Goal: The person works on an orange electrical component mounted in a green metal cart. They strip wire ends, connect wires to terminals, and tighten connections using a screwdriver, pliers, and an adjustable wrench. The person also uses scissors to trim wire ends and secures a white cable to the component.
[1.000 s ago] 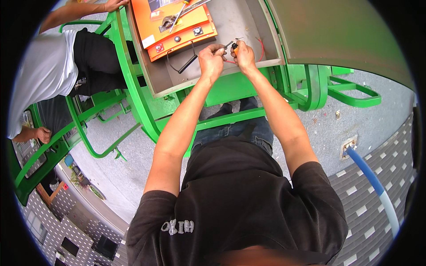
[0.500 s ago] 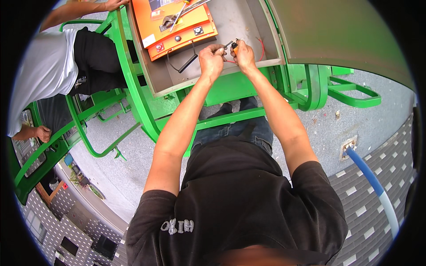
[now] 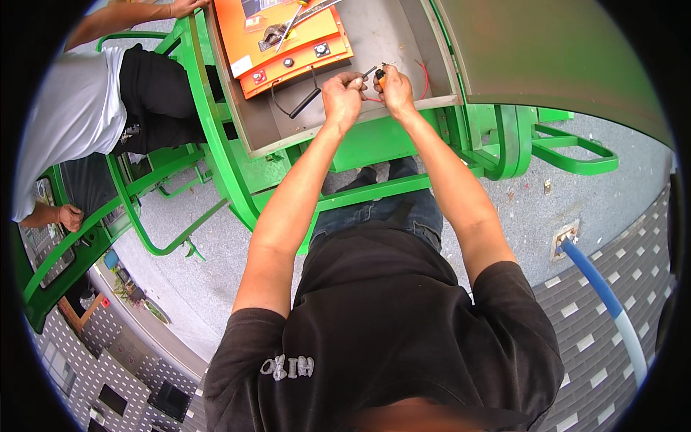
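Note:
My left hand (image 3: 343, 97) grips a short piece of black cable (image 3: 370, 73) over the metal tray (image 3: 402, 32). Close to its right, my right hand (image 3: 396, 91) is closed on a small yellow-and-black tool (image 3: 381, 76), with thin wire ends at its tip. A red wire (image 3: 425, 79) curls beside my right hand and runs under both hands. In the tray's left part sits an orange box (image 3: 255, 86) with round fittings on its front; a black handle (image 3: 305, 104) hangs on a cord below it. An adjustable wrench (image 3: 273, 34), a screwdriver (image 3: 284, 38) and a plastic bag lie on the box.
A green metal frame (image 3: 205, 115) surrounds the tray, and a large lid (image 3: 547, 50) stands at the right. A co-worker in a white shirt (image 3: 75, 115) is at the left, one hand on the frame. A blue pipe (image 3: 594, 277) rises at the lower right.

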{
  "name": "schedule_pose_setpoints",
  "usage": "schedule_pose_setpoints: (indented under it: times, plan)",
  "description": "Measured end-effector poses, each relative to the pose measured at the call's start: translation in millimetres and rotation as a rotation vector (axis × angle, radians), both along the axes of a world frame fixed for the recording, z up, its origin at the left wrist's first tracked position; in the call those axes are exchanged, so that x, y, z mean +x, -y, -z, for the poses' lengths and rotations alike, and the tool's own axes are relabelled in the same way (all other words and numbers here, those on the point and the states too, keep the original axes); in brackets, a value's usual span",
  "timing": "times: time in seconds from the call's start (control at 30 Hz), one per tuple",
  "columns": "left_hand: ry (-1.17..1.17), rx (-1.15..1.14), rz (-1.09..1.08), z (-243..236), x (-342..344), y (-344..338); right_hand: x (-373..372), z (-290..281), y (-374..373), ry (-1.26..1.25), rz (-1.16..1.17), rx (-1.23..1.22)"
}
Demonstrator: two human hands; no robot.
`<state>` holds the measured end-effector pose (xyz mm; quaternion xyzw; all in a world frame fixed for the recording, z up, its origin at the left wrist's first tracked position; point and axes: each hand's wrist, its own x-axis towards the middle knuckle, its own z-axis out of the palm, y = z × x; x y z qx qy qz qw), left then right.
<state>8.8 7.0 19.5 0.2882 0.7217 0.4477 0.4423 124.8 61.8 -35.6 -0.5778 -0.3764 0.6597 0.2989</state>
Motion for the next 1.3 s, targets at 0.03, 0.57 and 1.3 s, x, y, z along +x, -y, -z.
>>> schedule_pose_setpoints:
  times: [0.03, 0.57, 1.3]
  plan:
    - [-0.005, 0.002, 0.001, 0, 0, 0, 0, 0, 0, -0.005, 0.000, 0.004]
    - [-0.201, 0.060, -0.006, 6, -5, 0, 0, 1, -4, 0.212, -0.077, 0.131]
    - [-0.345, 0.146, -0.004, 2, -4, -1, 1, -11, -8, 0.429, -0.197, 0.171]
